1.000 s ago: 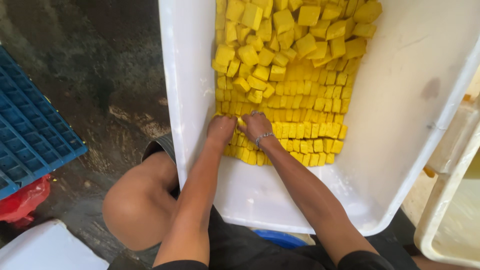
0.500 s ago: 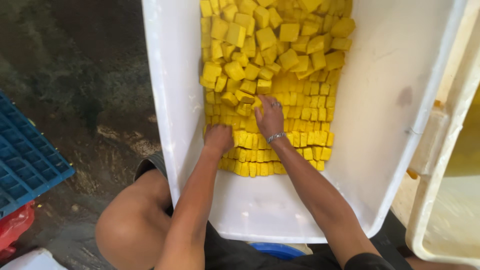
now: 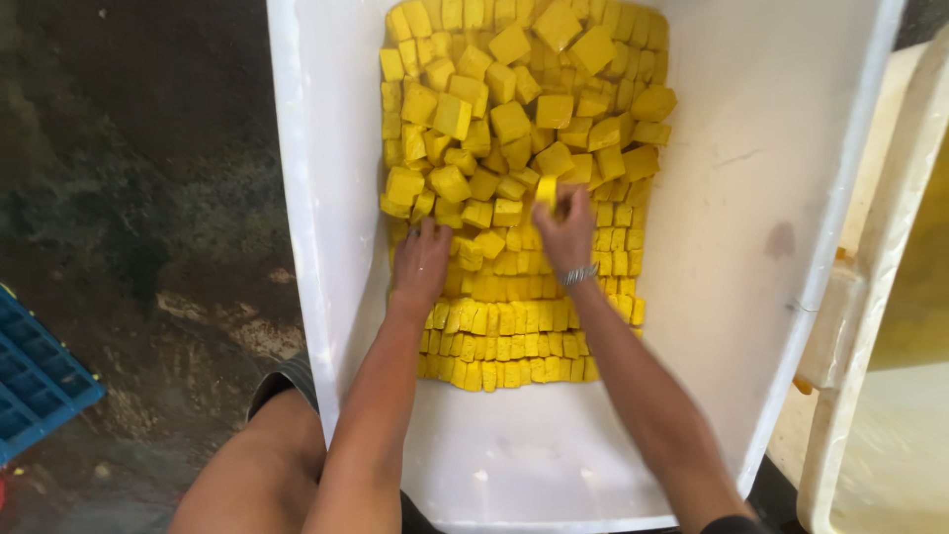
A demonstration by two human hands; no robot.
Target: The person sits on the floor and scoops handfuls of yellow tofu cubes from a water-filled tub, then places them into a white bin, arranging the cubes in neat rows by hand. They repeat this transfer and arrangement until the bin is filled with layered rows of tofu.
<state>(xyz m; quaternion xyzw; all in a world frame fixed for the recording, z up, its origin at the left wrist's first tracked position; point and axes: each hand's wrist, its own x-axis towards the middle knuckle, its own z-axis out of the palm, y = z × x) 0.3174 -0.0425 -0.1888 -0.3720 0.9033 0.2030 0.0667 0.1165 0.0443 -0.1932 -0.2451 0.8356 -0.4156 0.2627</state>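
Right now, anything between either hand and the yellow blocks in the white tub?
Nothing visible. The left hand lies flat on the ordered rows of small yellow blocks, and the right hand is already pinching one yellow block at the edge of the loose pile. The white plastic tub is open on top.

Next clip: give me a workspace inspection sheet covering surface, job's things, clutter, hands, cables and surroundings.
Surface: white tub on a dark, wet-looking floor.
Job's things: yellow cubes, in neat rows near the person and a loose heap farther away.
Clutter: nothing seen inside the tub besides the cubes.
Hands: left hand lies flat on the rows; right hand, with a wrist bracelet, holds one cube at the edge of the heap.
Cables: nothing seen.
Surroundings: blue crate at left, cream container at right.
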